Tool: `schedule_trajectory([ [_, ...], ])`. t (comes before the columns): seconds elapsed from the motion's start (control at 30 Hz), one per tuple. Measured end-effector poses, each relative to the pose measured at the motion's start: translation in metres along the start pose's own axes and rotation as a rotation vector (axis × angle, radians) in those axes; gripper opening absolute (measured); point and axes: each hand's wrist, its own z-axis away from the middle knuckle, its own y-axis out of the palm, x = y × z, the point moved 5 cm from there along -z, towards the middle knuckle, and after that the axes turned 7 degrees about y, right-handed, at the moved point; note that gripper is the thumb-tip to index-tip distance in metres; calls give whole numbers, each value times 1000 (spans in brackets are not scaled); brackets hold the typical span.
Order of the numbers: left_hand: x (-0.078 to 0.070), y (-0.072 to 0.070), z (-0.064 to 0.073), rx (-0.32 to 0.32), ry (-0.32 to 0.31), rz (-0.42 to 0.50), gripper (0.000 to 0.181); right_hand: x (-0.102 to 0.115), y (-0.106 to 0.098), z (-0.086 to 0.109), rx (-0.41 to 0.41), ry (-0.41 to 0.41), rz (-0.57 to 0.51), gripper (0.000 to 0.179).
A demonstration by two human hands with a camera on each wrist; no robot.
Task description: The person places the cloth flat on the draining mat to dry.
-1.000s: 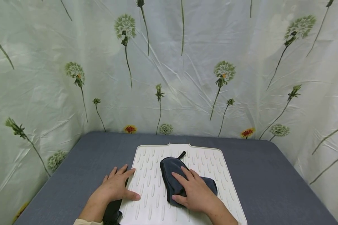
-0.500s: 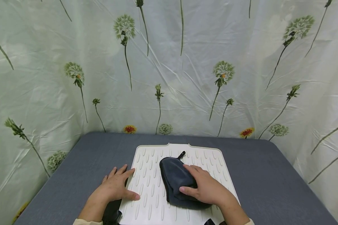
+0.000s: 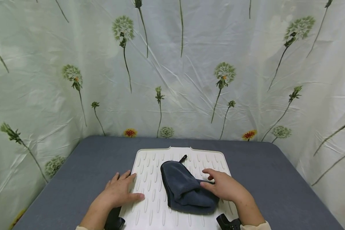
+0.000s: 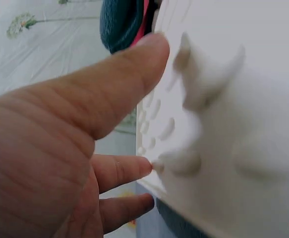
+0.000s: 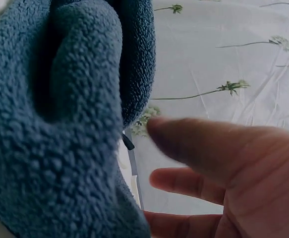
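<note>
A dark blue, fleecy cloth (image 3: 179, 180) with black edging and a small black loop (image 3: 183, 158) lies crumpled and folded on a white ribbed mat (image 3: 149, 195). My right hand (image 3: 228, 188) hovers at the cloth's right side, fingers loosely bent and gripping nothing. In the right wrist view the blue cloth (image 5: 75, 148) fills the left half, with the thumb and fingers apart from its folds. At the mat's left edge, my left hand (image 3: 118, 191) rests with fingers spread and thumb over the surface. The left wrist view shows its fingertips at the rim of the ribbed mat (image 4: 159, 114).
Under the mat is a grey-covered table (image 3: 261, 179). Behind and along both sides hangs a pale curtain (image 3: 184, 95) printed with dandelions. Black wrist devices (image 3: 230, 222) sit at the bottom of the head view, close to both wrists.
My right hand has lifted off the top of the cloth and drawn away to the right, leaving its folds bare. The cloth's right part is bunched differently. My left hand stays put.
</note>
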Motion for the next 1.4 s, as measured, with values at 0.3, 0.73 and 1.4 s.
schedule_trajectory([
  [0.3,-41,7,11,-107,137,29,70,-1,-1,0,0,0,45,40],
  [0.73,-83,34,16,-177,396,75,31,-16,-3,3,-16,91,157,34],
  [1.4,-100,48,15,-279,507,194,19,-3,-1,1,41,-158,-46,34],
])
